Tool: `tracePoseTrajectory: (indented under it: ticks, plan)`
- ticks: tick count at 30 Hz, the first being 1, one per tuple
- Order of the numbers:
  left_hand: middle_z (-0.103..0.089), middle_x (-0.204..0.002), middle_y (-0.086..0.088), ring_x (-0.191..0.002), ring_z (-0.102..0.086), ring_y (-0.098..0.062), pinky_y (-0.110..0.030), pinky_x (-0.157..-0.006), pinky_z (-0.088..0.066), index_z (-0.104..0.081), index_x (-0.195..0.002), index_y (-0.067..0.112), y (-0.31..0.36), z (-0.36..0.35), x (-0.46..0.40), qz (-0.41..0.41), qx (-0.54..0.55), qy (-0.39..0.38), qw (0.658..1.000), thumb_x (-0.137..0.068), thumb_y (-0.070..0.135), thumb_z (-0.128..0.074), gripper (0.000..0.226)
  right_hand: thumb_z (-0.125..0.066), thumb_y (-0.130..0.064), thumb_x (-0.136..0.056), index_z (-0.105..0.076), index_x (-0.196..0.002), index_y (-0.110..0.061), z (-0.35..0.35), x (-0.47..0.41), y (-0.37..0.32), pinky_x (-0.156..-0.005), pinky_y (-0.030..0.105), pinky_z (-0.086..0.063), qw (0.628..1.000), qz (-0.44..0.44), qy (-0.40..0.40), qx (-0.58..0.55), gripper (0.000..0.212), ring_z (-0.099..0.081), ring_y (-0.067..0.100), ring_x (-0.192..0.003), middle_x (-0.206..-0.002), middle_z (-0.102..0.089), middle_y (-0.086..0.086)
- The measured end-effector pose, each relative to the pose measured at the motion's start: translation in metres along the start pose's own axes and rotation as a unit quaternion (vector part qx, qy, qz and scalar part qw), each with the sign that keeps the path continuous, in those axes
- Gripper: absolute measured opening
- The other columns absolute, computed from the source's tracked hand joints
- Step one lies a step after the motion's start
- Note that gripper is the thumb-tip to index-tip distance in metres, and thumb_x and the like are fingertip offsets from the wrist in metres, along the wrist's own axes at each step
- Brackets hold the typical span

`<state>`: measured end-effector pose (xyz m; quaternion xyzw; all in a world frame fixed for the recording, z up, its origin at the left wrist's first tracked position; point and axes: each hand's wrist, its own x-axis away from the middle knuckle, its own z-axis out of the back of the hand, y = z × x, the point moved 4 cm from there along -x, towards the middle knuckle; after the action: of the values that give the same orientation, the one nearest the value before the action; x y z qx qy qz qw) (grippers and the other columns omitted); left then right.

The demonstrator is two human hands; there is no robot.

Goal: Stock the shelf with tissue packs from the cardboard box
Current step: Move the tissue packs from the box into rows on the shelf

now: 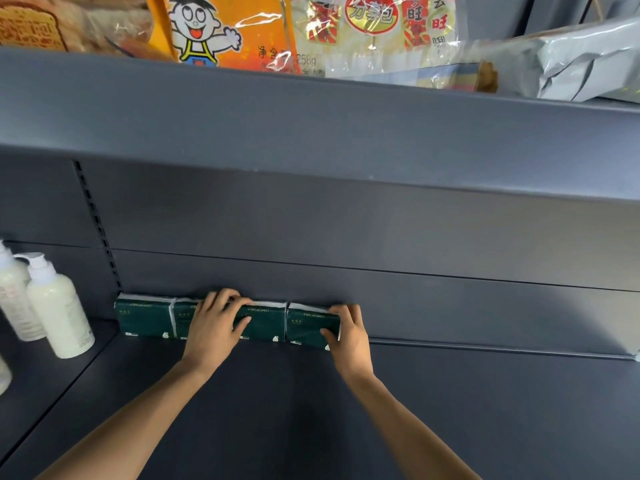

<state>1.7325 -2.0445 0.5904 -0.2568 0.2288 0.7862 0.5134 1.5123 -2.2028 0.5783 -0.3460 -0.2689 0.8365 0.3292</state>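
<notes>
A dark grey metal shelf [311,410], smooth and matte, holds a row of four tissue packs [145,318] standing side by side against the back panel. The packs are soft rectangular blocks in glossy dark green wrap with white edges along the top. The left hand [211,327] lies over the middle of the row, fingers curled over the top edge and thumb pressed on the front, hiding most of the second pack. The right hand [346,332] grips the rightmost tissue pack [306,327] at its right end, fingers over the top, thumb on the front. Two cream plastic pump bottles [57,306] stand to the left, one cut off by the frame. Crinkled snack bags [221,29] sit on the shelf above, their tops out of view.
</notes>
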Motion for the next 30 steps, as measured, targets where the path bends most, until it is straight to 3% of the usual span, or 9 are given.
tracePoseTrajectory:
  ticks: [6, 13, 17, 25, 30]
  plan:
    - [-0.055, -0.108, 0.004, -0.096, -0.054, -0.02, -0.038, -0.083, -0.05, -0.069, -0.114, 0.021, -0.002, 0.001, -0.001, -0.012, -0.002, -0.006, 1.0, -0.085, 0.03, -0.078, 0.032, -0.075, -0.017, -0.084, -0.059, -0.117, -0.024, -0.006, 0.002, 0.0, -0.063, 0.026, -0.048, 0.993, 0.051, 0.053, 0.092, 0.038, -0.042, 0.016, -0.11, -0.122, -0.041, -0.002]
    - [-0.055, -0.108, 0.004, -0.094, -0.054, -0.019, -0.037, -0.083, -0.05, -0.069, -0.113, 0.021, -0.001, 0.0, -0.003, -0.012, -0.002, -0.009, 1.0, -0.086, 0.029, -0.076, 0.029, -0.081, -0.009, -0.076, -0.063, -0.114, -0.013, -0.01, -0.009, 0.002, -0.072, 0.034, -0.054, 0.986, 0.103, 0.059, 0.12, 0.043, -0.042, 0.021, -0.103, -0.118, -0.043, 0.003]
    - [-0.056, -0.109, 0.006, -0.094, -0.055, -0.019, -0.036, -0.081, -0.05, -0.068, -0.114, 0.022, -0.001, 0.001, -0.003, -0.005, 0.005, -0.021, 1.0, -0.086, 0.031, -0.076, 0.03, -0.081, -0.016, -0.075, -0.063, -0.115, -0.016, -0.006, -0.011, 0.003, -0.079, 0.037, -0.051, 0.981, 0.124, 0.055, 0.142, 0.044, -0.044, 0.022, -0.097, -0.114, -0.047, 0.001]
    - [-0.054, -0.13, 0.014, -0.115, -0.053, -0.011, -0.032, -0.095, -0.048, -0.056, -0.135, 0.029, 0.008, 0.029, -0.01, -0.021, 0.09, -0.079, 0.993, -0.092, 0.044, -0.066, 0.047, -0.071, -0.025, -0.088, -0.061, -0.125, -0.014, 0.029, -0.014, -0.008, -0.091, 0.033, -0.046, 0.972, 0.199, 0.055, 0.117, 0.039, -0.047, 0.022, -0.105, -0.122, -0.053, 0.0]
    - [-0.044, -0.141, 0.018, -0.129, -0.042, -0.003, -0.029, -0.108, -0.039, -0.043, -0.145, 0.034, 0.02, 0.054, -0.003, -0.025, 0.114, -0.107, 0.987, -0.091, 0.052, -0.063, 0.06, -0.064, -0.038, -0.093, -0.047, -0.141, -0.018, 0.043, -0.012, -0.023, -0.101, 0.024, -0.041, 0.979, 0.191, -0.04, 0.06, 0.054, -0.043, 0.014, -0.123, -0.133, -0.047, -0.009]
